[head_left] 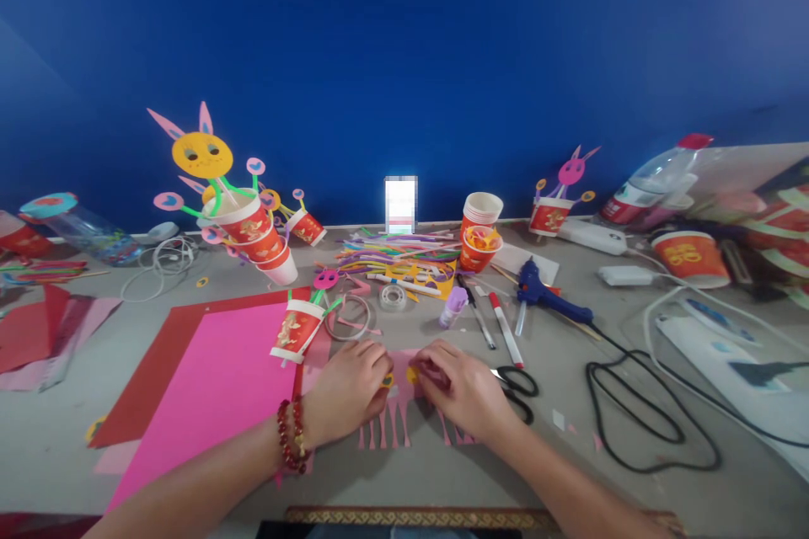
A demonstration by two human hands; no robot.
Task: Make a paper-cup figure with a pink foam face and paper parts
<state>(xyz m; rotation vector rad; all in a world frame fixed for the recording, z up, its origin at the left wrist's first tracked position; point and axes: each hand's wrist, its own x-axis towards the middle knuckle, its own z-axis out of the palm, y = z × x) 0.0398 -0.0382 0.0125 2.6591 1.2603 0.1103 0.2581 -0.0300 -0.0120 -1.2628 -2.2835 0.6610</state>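
Note:
My left hand (347, 387), with a red bead bracelet on its wrist, is closed over a piece of pink fringed paper (395, 417) lying on the table. Its fingertips pinch a small yellow paper piece (388, 381) with a dark middle. Across from it, my right hand (466, 387) has its thumb and fingers curled together at a second small yellow paper piece (413, 375). Narrow pink strips hang from the paper toward me, below both hands. The fingers partly hide both yellow pieces.
Black scissors (522, 392) lie beside my right hand. Beyond are markers (506, 328), a purple glue stick (453, 307), clear tape (393, 296) and a blue glue gun (549, 295) with its looping cord. Left are pink sheets (215, 387), a tilted decorated cup (297, 327) and stacked cups (253, 240).

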